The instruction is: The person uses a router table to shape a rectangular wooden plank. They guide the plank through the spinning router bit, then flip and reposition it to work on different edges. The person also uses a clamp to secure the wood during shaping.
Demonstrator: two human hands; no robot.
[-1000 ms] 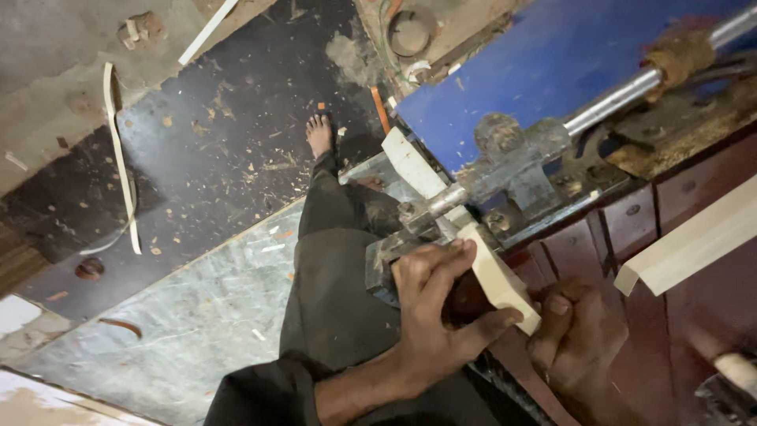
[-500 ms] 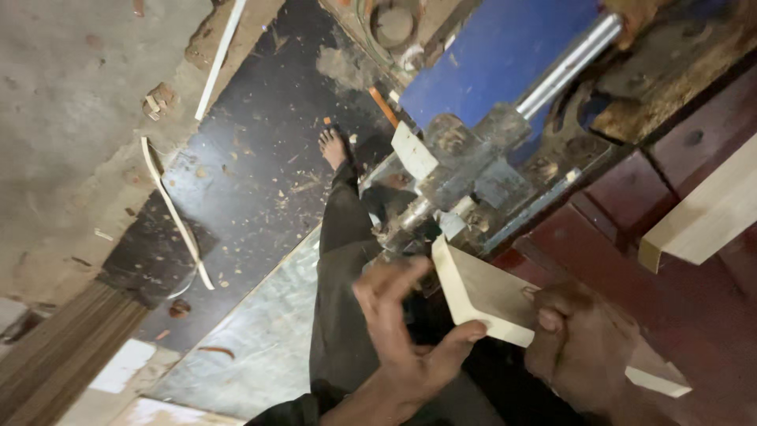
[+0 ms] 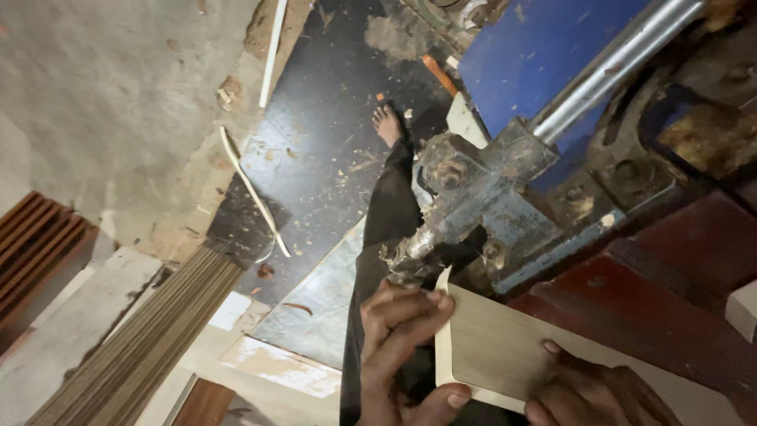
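Two hands grip one board: left hand clasps its near-left edge, right hand its right; best kept steady below the cutter.

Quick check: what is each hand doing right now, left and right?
Left hand: closed on the near edge of the pale wooden panel, thumb under, fingers over.
Right hand: grips the panel's other edge, fingertips on its face.

Smooth matt wood panel (pale), rusty metal clamp
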